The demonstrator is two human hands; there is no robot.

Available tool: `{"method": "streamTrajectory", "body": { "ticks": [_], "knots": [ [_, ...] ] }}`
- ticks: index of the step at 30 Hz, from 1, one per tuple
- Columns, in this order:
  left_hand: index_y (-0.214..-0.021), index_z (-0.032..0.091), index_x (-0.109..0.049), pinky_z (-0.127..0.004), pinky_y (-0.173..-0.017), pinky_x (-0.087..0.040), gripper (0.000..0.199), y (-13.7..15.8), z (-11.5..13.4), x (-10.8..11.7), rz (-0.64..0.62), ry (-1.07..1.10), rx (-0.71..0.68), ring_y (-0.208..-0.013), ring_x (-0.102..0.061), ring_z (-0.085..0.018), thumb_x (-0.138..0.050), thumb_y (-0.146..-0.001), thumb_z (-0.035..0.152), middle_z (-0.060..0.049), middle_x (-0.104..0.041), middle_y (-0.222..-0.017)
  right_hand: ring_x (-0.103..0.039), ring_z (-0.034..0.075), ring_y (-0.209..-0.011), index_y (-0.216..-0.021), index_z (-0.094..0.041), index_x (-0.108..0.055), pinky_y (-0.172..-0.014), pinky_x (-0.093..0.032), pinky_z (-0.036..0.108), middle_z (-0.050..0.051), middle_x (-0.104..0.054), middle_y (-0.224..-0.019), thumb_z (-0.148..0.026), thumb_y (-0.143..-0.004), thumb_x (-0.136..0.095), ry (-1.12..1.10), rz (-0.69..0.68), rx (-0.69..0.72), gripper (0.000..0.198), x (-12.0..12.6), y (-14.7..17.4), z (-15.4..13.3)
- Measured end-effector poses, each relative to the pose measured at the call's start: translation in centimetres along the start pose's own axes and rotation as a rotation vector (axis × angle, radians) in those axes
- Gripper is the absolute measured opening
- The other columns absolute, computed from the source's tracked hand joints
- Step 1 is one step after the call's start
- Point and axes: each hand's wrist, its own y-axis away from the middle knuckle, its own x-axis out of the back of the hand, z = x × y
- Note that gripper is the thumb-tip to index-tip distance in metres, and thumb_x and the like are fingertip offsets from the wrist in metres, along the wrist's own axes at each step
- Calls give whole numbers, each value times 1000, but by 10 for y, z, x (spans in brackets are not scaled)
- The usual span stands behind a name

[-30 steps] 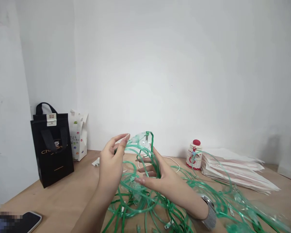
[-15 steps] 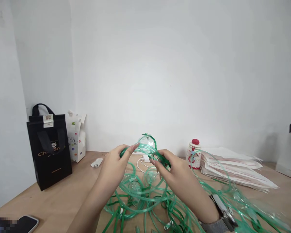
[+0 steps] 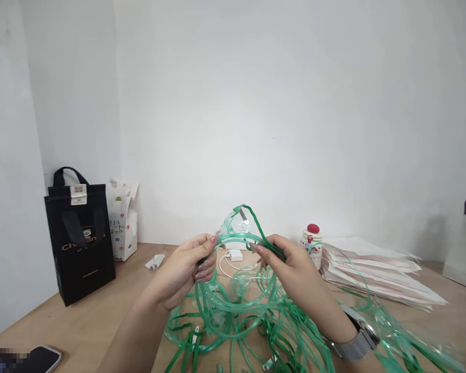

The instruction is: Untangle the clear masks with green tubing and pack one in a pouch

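Note:
Between my two hands a coil of clear green tubing (image 3: 237, 238) is held up above the table. My left hand (image 3: 196, 259) is closed around the coil's left side, fingers curled under and thumb on top. On the right side, my right hand (image 3: 283, 259) grips the coil together with a dark green strap. That strap runs up to a clear oxygen mask (image 3: 236, 223), which hangs just behind the coil. The lower loops of the coil droop over a tangle of more green tubing, straps and masks (image 3: 217, 311) on the table.
At the left stand a black bag (image 3: 79, 248) and a white paper bag (image 3: 124, 223). A phone (image 3: 42, 358) lies front left. A white charger (image 3: 235, 255) with cable sits behind the tangle. To the right are a red-topped bottle (image 3: 313, 241), stacked paper packets (image 3: 376, 274) and more masks (image 3: 392, 331).
The mask and strap have risen slightly behind the coil. My right hand has shifted a little to the right, and my left fingers have curled under the tubing, whose loops now hang down.

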Motion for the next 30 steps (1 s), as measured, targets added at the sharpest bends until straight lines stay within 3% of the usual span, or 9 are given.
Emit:
{"method": "streamTrajectory", "body": {
  "ticks": [5,10,13,16,18,20,24,27,30],
  "knots": [
    [-71,16,-45,-19,-48,-30,21,-1,-2,4,-138,95,60,-45,-37,-4,-52,-87,27,5,-41,-57,-40,10,-45,-71,-19,-53,-47,-33,23,-7,-41,-45,-49,-82,-54,-225,-40,-113,32,9,2,2],
    [-72,17,-47,-20,-39,-14,30,0,-2,4,-208,96,150,-38,-12,-3,-46,-88,41,9,-29,-54,-23,7,-43,-73,-18,-57,-41,-19,22,-9,-26,-48,-54,-79,-57,-331,-7,-99,36,9,3,2],
    [-76,16,-52,-22,-41,-11,46,1,-2,2,-114,-136,157,-41,-9,-6,-35,-86,58,10,-22,-52,-31,9,-45,-69,-18,-58,-43,-26,23,-7,-32,-49,-53,-84,-48,-309,20,-37,40,9,1,0],
    [-71,18,-49,-23,-45,-12,41,1,-2,0,2,-319,46,-47,-13,-9,-43,-83,56,10,-19,-53,-53,17,-70,-68,-19,-61,-62,-41,28,2,-55,-68,-49,-85,-46,-114,131,17,38,10,-2,4],
    [-68,18,-49,-23,-49,-17,36,3,-1,-3,44,-401,-23,-51,-21,-10,-49,-82,51,8,-25,-55,-55,23,-91,-77,-19,-65,-78,-42,35,7,-60,-88,-50,-84,-47,-14,256,21,36,11,-5,7],
    [-66,19,-50,-23,-55,-24,31,6,0,-7,86,-500,-73,-59,-33,-13,-52,-82,46,5,-36,-60,-53,25,-101,-94,-20,-63,-86,-41,39,9,-60,-102,-53,-83,-47,-64,338,3,38,11,-6,9],
    [-72,22,-52,-24,-68,-32,23,13,0,-18,69,-755,-105,-77,-47,-18,-46,-86,39,2,-53,-73,-49,22,-116,-120,-27,-52,-96,-40,39,7,-56,-122,-56,-84,-45,-287,149,-48,46,11,-1,1],
    [-76,24,-52,-25,-71,-34,22,15,-4,-21,38,-841,-98,-80,-51,-19,-42,-88,39,2,-56,-75,-50,23,-115,-118,-28,-55,-96,-41,37,5,-58,-122,-56,-84,-46,-269,-13,-86,45,12,4,-8],
    [-78,22,-53,-25,-70,-36,27,12,-7,-19,74,-809,-107,-81,-52,-19,-40,-88,44,-1,-58,-82,-56,23,-107,-117,-25,-54,-89,-47,35,6,-60,-116,-52,-83,-51,-284,-77,-94,44,12,5,-11]
  ]
}}
